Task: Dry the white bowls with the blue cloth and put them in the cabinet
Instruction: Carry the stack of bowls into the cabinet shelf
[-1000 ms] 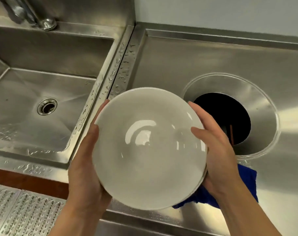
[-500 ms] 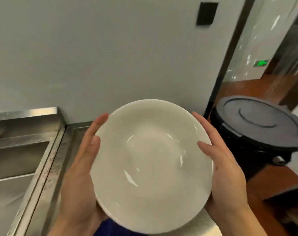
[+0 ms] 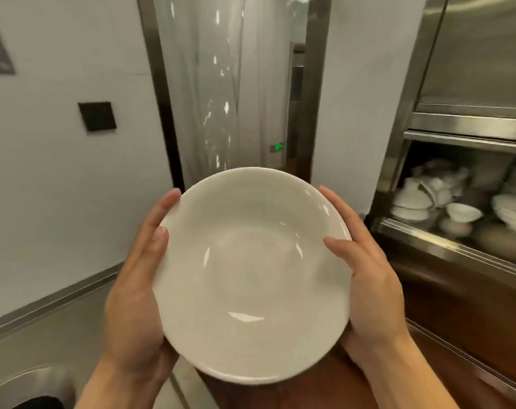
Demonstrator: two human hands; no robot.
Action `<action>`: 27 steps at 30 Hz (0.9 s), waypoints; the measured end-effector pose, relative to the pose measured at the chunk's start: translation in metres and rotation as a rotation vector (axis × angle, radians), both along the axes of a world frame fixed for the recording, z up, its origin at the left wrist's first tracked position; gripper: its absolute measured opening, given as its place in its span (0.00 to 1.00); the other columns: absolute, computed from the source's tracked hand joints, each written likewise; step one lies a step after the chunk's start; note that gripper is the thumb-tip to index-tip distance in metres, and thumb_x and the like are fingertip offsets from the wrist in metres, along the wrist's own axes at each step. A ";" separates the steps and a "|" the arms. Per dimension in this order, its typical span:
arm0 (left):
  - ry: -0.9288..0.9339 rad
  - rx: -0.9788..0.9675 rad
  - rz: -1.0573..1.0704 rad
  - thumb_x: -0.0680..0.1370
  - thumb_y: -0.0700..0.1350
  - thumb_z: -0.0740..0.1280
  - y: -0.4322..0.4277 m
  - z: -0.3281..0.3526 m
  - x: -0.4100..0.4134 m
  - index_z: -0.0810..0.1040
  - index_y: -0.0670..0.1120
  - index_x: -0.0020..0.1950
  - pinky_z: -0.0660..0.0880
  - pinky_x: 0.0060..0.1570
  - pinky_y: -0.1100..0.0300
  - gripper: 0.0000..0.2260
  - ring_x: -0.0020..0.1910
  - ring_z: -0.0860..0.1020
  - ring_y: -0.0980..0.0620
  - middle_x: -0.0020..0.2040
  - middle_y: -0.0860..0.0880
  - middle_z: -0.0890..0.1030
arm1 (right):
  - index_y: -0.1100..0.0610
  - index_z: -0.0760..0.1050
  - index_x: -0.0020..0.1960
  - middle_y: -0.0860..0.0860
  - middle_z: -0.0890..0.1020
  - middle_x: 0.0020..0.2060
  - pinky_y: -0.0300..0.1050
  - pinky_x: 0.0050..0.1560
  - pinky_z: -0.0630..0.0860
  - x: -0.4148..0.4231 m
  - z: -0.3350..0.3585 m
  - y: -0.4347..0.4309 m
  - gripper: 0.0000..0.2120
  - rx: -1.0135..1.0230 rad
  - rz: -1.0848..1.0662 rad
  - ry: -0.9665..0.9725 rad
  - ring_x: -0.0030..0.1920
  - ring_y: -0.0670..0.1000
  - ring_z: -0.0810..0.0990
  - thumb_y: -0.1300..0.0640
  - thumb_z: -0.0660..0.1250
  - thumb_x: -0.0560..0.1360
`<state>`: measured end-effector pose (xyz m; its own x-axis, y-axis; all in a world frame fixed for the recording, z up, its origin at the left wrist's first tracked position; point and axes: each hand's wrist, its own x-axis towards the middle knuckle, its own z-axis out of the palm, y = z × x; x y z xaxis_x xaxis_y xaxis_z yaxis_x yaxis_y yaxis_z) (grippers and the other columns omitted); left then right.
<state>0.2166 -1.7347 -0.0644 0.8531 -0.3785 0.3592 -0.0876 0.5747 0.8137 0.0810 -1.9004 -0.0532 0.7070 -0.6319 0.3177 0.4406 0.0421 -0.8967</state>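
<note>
A large white bowl fills the middle of the view, its hollow facing me. My left hand grips its left rim and my right hand grips its right rim, thumbs over the edge. To the right stands the steel cabinet, its lower shelf open and holding several white bowls and cups. The blue cloth is out of sight.
A steel counter with a round opening lies at the lower left. Behind the bowl is a doorway hung with clear plastic strips. A black wall plate sits on the white wall. Brown floor shows at the lower right.
My view has swung right from the sink and counter toward the doorway and cabinet. The bowl stays in both hands. The blue cloth and the black bin have dropped out of view.
</note>
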 end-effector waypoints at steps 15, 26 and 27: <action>-0.025 0.047 -0.579 0.85 0.50 0.62 -0.391 -0.012 -0.071 0.83 0.61 0.68 0.84 0.52 0.58 0.15 0.62 0.85 0.52 0.66 0.56 0.85 | 0.35 0.80 0.64 0.42 0.85 0.56 0.48 0.44 0.84 -0.138 -0.012 -0.290 0.25 -0.050 -0.633 0.028 0.52 0.50 0.86 0.57 0.61 0.73; 0.086 0.249 -0.906 0.84 0.50 0.63 -0.608 -0.066 -0.177 0.84 0.60 0.66 0.85 0.44 0.57 0.15 0.57 0.88 0.50 0.63 0.52 0.87 | 0.34 0.80 0.62 0.43 0.85 0.57 0.60 0.52 0.85 -0.249 -0.080 -0.446 0.25 0.201 -0.950 0.091 0.57 0.55 0.85 0.55 0.64 0.71; 0.098 0.269 -0.910 0.82 0.51 0.64 -0.626 -0.073 -0.184 0.84 0.60 0.66 0.85 0.46 0.56 0.15 0.58 0.87 0.49 0.64 0.52 0.87 | 0.34 0.80 0.62 0.44 0.86 0.56 0.61 0.53 0.85 -0.257 -0.089 -0.464 0.24 0.225 -0.949 0.096 0.57 0.55 0.85 0.57 0.64 0.72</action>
